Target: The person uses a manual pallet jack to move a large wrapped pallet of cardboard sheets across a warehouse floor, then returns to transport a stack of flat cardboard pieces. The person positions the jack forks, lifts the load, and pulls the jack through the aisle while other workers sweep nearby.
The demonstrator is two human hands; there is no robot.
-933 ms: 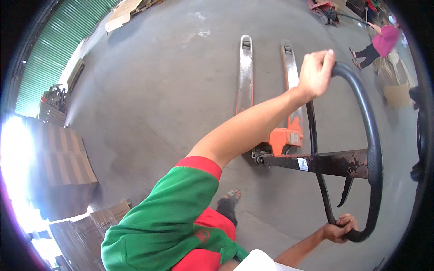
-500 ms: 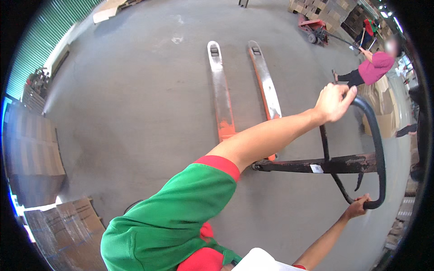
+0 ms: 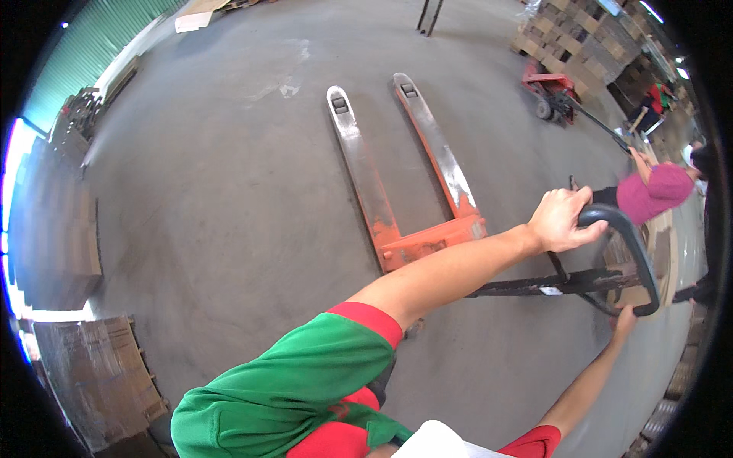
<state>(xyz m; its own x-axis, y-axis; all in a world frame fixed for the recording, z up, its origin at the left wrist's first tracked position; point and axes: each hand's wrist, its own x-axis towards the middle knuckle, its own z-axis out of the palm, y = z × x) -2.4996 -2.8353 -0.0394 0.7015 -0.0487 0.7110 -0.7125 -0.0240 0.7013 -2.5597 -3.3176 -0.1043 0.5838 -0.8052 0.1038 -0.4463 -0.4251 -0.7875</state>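
An orange-and-grey hand pallet jack [image 3: 431,240] stands on the concrete floor, its two worn forks pointing away from me with nothing on them. Its long dark shaft runs right, partly behind my left forearm, to a black loop handle [image 3: 647,267]. My left hand [image 3: 566,220] is closed around the far end of that loop, thumb stretched along it. At the near end of the loop, my right hand [image 3: 624,319] is wrapped on the bar; most of its fingers are hidden.
A person in a pink shirt [image 3: 655,191] at the right holds the handle of a red pallet jack [image 3: 550,88]. Stacked cartons [image 3: 569,38] rise behind it. More cartons [image 3: 95,382] stand at the lower left. A dark post [image 3: 429,17] is at the far edge.
The forks have swung left in view, and the jack's orange body has come out from behind my left arm. The handle loop and my right hand sit higher. The pink-shirted person appears lower and farther right.
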